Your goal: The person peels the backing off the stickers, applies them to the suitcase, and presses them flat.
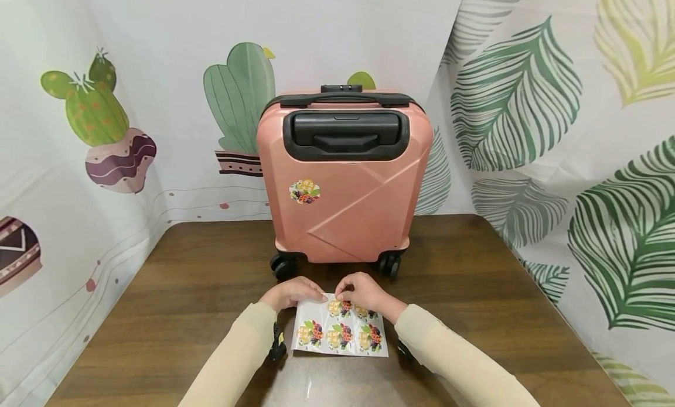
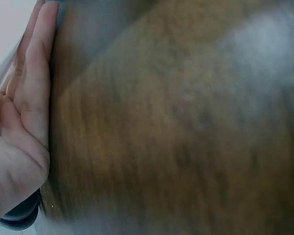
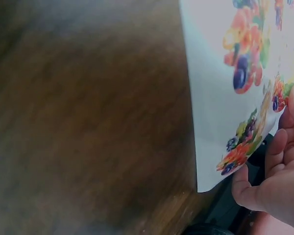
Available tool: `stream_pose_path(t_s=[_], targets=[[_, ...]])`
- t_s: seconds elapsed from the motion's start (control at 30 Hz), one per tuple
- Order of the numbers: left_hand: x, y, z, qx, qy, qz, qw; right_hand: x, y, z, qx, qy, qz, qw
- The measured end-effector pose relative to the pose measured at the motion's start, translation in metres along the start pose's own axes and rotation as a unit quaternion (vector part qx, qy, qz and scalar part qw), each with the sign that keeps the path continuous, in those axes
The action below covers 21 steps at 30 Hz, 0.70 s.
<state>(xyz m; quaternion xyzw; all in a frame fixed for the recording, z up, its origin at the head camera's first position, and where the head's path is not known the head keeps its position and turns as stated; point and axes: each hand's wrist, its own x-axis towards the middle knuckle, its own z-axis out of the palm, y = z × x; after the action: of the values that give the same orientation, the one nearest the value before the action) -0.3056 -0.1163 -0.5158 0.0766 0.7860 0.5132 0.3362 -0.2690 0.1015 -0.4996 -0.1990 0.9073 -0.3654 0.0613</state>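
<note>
A white sheet of fruit stickers (image 1: 311,308) is held up at a tilt over the table, its upper left spot bare. My left hand (image 1: 294,292) grips the sheet's upper left edge, thumb on top; the left wrist view shows the fingers stretched along its underside. With thumb and forefinger, my right hand (image 1: 365,292) pinches at the top middle sticker (image 1: 337,308). In the right wrist view, other right-hand fingers (image 3: 242,188) touch the edge near the corner sticker (image 3: 240,152). A pink suitcase (image 1: 358,202) stands upright behind, one fruit sticker (image 1: 304,192) on its left side.
The suitcase rests on black wheels (image 1: 285,267) on the brown wooden table (image 1: 211,290). Its black handle (image 1: 345,136) is pushed down. Behind the table hangs a white cloth (image 1: 174,38) printed with cacti and leaves.
</note>
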Motion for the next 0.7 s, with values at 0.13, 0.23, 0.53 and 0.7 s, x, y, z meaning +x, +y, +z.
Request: stream_pose_path(t_s=[0.13,0.23,0.53,0.7], targets=[[-0.0005,0.0006,-0.0001,0.004,-0.002,0.003,1.0,-0.0006,0.0001,-0.0002,0.007,-0.006,0.006,0.9999],[-0.0013,0.0017,0.0,0.008,-0.004,0.002,1.0,-0.0008,0.0012,0.0,0.01,-0.007,0.006,0.9999],[-0.0012,0.001,0.0004,0.011,-0.008,0.001,0.9999,-0.0012,0.0034,-0.0023,0.04,-0.012,0.005,0.9991],[0.0005,-0.0012,0.0008,0.013,-0.01,0.009,0.9998,-0.0024,0.004,-0.0051,0.047,-0.015,-0.009,0.9987]])
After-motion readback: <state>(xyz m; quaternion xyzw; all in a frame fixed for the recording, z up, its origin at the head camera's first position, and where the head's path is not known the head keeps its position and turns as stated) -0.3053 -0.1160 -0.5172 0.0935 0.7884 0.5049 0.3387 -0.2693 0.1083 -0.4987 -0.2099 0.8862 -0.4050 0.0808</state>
